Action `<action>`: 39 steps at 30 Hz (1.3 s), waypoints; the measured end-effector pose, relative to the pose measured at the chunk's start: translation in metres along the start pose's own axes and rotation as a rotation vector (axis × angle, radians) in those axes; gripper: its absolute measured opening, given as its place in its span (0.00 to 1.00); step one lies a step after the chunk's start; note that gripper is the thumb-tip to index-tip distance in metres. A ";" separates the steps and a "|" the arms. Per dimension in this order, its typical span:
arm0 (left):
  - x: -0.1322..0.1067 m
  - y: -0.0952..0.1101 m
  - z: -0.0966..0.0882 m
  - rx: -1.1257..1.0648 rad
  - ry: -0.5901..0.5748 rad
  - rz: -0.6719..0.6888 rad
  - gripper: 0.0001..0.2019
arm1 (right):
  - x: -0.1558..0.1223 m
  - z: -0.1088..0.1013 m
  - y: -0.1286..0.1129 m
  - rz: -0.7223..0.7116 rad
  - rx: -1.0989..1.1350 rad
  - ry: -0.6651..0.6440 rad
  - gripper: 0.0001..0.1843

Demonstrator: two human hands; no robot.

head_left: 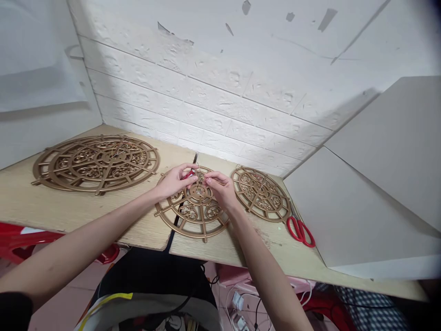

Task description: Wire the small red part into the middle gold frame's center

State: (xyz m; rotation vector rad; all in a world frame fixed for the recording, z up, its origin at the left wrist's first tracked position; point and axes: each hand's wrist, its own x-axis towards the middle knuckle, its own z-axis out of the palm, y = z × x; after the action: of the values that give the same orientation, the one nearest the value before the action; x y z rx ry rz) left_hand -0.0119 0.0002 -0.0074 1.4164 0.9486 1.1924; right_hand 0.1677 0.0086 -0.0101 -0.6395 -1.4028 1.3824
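In the middle of the table lies a round gold-coloured openwork frame with spokes and scroll ornaments. Above its hub, my left hand is closed round a small red-handled tool, whose working end is too small to make out. My right hand faces it from the other side, thumb and forefinger pinched together on what looks like a thin wire. Fine wires run between the two hands and the hub. The fingertips hide part of the frame's far side.
More gold frames lie stacked on the left of the wooden table; another frame lies on the right. Red-handled scissors rest beside the white panel. A gap splits the tabletop. Behind stands a white brick-patterned wall.
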 end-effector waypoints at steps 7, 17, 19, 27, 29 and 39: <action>0.001 -0.007 0.000 0.271 -0.023 0.143 0.16 | 0.001 0.000 -0.004 -0.024 0.021 -0.020 0.09; -0.010 0.003 -0.006 1.130 0.015 0.572 0.13 | 0.005 -0.010 -0.010 -0.052 0.054 0.116 0.07; -0.012 0.003 -0.006 1.213 0.010 0.630 0.14 | 0.006 -0.011 -0.010 -0.055 0.048 0.112 0.07; -0.011 0.007 -0.005 0.757 0.250 0.467 0.17 | 0.005 -0.009 -0.009 -0.050 0.042 0.074 0.07; -0.006 0.005 -0.004 0.583 0.275 0.358 0.17 | 0.004 -0.009 -0.009 -0.074 0.005 0.076 0.07; 0.000 0.009 -0.002 -0.115 0.109 0.063 0.17 | -0.001 0.000 -0.012 0.044 0.028 -0.014 0.09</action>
State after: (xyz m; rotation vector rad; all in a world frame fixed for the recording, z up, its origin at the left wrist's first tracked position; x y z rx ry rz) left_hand -0.0140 -0.0006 0.0011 1.3094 0.9001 1.3612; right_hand 0.1712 0.0053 0.0015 -0.6467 -1.3852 1.4414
